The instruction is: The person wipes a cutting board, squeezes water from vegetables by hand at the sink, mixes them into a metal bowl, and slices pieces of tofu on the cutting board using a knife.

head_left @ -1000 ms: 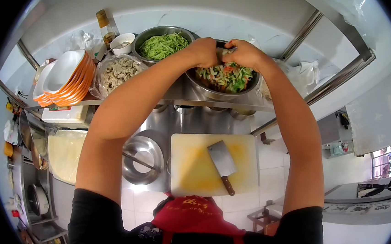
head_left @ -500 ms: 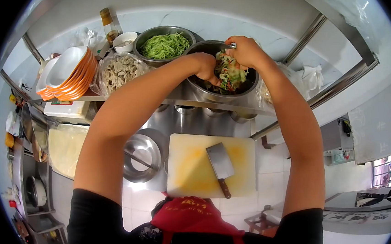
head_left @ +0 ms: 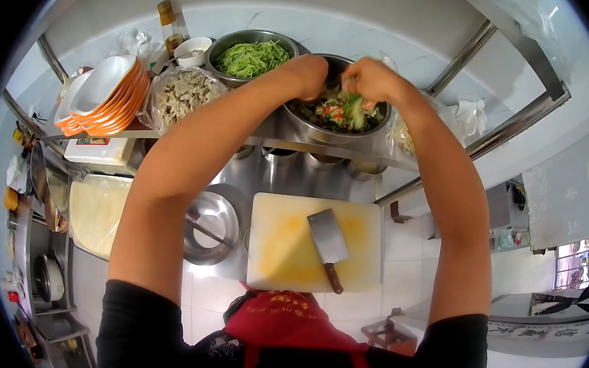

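A deep metal bowl holds mixed shredded vegetables in green, red and pale strips with dark pieces. My left hand is bent over the bowl's left side, fingers curled down inside; most of them are hidden. From the right, my right hand reaches over the bowl, its slightly blurred fingers curled onto the vegetables. Left of this bowl is another metal bowl of green shreds. A plastic bag of pale sliced food lies farther left.
Orange-and-white dishes are stacked at the shelf's left, near a bottle and a small white bowl. Below, a cleaver lies on a cutting board, beside an empty-looking metal basin. Metal posts flank the shelf.
My left hand has risen out of the vegetables toward the bowl's upper left. My right hand has moved down and inward from the right rim. The raised vegetables now lie lower.
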{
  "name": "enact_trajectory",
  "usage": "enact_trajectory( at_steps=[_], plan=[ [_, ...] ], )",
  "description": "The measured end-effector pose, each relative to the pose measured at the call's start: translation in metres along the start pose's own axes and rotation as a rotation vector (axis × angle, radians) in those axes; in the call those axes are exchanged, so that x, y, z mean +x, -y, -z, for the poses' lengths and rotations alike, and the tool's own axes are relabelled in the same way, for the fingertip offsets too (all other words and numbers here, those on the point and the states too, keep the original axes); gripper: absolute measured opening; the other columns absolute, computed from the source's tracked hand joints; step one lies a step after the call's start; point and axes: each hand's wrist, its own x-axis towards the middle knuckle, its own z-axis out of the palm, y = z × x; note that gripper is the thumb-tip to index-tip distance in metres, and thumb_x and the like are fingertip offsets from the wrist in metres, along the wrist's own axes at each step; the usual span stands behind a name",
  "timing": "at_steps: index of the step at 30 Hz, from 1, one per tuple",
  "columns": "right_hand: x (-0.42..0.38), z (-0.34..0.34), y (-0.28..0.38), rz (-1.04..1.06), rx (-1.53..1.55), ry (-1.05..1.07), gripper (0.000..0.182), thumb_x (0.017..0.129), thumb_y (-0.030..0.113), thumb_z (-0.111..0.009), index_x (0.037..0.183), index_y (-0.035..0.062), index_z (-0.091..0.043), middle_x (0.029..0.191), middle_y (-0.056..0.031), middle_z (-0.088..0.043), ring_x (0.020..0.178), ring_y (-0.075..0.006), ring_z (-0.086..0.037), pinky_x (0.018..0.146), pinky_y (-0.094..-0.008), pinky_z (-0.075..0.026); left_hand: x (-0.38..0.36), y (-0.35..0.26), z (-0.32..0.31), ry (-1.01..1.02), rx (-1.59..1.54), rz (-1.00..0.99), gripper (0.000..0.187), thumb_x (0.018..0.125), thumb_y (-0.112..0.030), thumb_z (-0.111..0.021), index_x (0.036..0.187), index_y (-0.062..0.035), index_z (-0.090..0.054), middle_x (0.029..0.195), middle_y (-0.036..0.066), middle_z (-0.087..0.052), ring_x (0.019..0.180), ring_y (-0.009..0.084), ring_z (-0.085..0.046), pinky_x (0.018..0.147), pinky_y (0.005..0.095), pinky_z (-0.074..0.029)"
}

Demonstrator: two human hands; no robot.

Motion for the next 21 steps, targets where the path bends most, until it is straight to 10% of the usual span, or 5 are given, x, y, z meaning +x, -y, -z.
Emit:
enact_trajectory(
  at_steps=[5,7,11,21],
  plan=[
    [0.002,-0.004,-0.031,0.039,0.092,0.102,0.04,0.083,-0.001,-0.061,0.123,-0.0055,-0.055,0.098,-0.0141,-0.064,0.07,-0.0178,-0.064,0.06,-0.0279,-0.056,-0.015,-0.009,-0.003,-0.252,0.07,0.016,0.034,0.075,-0.005,-0.064,0.109,-0.0026,-0.061,0.111,0.022,-0.063,0.106,0.0349,-0.061,0.086,0.0422,-0.051],
    [-0.005,0.007,-0.016,-0.1,0.129,0.196,0.053,0.081,0.004,-0.066,0.131,-0.0022,-0.049,0.108,-0.016,-0.063,0.078,-0.0201,-0.066,0.061,-0.0295,-0.059,-0.01,-0.016,0.006,0.11,0.007,0.048,0.044,0.075,-0.012,-0.069,0.118,-0.0066,-0.059,0.119,0.02,-0.059,0.111,0.0373,-0.057,0.087,0.0409,-0.052],
    [-0.015,-0.033,-0.012,-0.112,-0.13,0.21,0.067,0.074,0.013,-0.075,0.133,0.0022,-0.047,0.098,-0.0159,-0.068,0.065,-0.024,-0.068,0.057,-0.0312,-0.058,-0.007,-0.014,-0.032,0.105,0.163,0.008,0.051,0.074,-0.02,-0.073,0.122,-0.0088,-0.06,0.116,0.019,-0.063,0.108,0.0356,-0.06,0.089,0.0414,-0.051],
    [-0.008,0.008,0.009,-0.052,-0.048,0.109,0.035,0.082,0.005,-0.067,0.114,-0.0062,-0.057,0.083,-0.0167,-0.066,0.052,-0.0178,-0.061,0.049,-0.0306,-0.052,0.006,0.001,0.0,0.008,-0.012,0.006,0.035,0.073,-0.011,-0.071,0.107,-0.005,-0.067,0.105,0.02,-0.066,0.104,0.0354,-0.062,0.086,0.041,-0.05]
  ],
)
